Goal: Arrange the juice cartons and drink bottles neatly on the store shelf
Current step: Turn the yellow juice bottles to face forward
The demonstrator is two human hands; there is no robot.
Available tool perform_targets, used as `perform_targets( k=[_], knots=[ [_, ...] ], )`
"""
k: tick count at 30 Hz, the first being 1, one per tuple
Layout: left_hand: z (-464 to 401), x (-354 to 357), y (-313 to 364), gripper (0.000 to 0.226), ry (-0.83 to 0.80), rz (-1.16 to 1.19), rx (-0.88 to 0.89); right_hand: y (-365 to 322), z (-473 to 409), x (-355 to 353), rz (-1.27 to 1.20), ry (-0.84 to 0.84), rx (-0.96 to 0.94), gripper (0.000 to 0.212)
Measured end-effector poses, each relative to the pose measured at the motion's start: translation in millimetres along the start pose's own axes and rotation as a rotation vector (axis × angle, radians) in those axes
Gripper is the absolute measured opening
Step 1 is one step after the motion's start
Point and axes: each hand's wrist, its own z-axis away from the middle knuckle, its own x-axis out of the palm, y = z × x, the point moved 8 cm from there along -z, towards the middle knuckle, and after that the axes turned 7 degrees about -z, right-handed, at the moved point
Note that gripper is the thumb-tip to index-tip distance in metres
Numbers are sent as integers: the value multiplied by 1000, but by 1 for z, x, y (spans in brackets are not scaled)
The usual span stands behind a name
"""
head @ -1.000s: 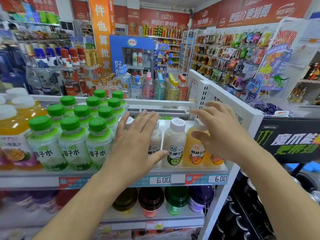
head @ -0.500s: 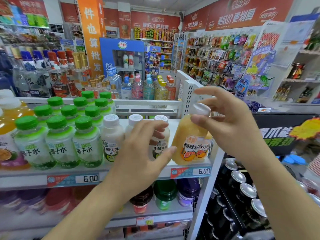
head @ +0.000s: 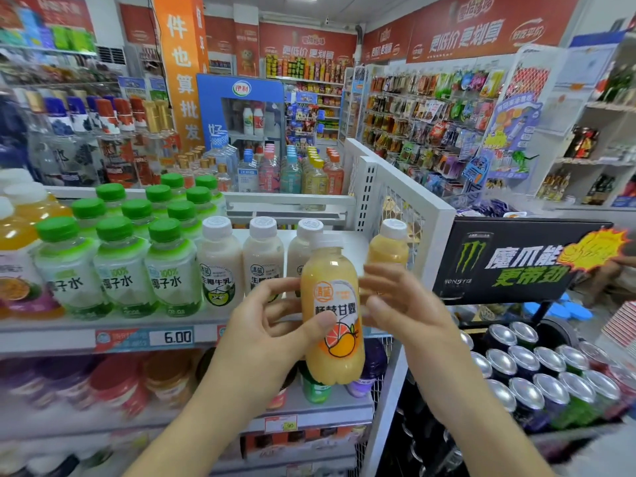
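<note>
White shelf [head: 62,333] with green-capped bottles [head: 120,266], white-capped milk bottles [head: 220,263]

This is a small shop, a convenience store or discount grocery. White metal shelves [head: 289,201] carry rows of drinks: green-capped bottles [head: 120,266], milky white-capped bottles [head: 220,266] and orange juice bottles [head: 20,235], all facing out. A price tag [head: 177,337] on the shelf edge reads 6.00, and another tag [head: 280,423] hangs on the shelf below. A stack of cans [head: 550,380] sits under a black energy-drink sign [head: 516,263]. Further back, hanging snack packets [head: 423,118] fill a wall rack, a blue branded display [head: 241,108] holds milk bottles, and red banners [head: 475,29] with printed slogans run along the top of the walls.
</note>
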Motion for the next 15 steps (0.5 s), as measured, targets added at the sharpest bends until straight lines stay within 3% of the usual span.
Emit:
perform_targets(
  k=[3,6,12,15],
  knots=[
    [6,-3,-3,69,32,68,-3,26,22,23,-192,-81,135,41],
    [13,-5,-11,60,51,15,-16,36,32,33,-259,-50,149,43],
    [19,0,-14,42,-19,-245,53,41,41,25,-161,164,38,52],
    [21,7,-14,34,-61,-168,3,37,47,30,-33,199,-20,55]
  ],
)
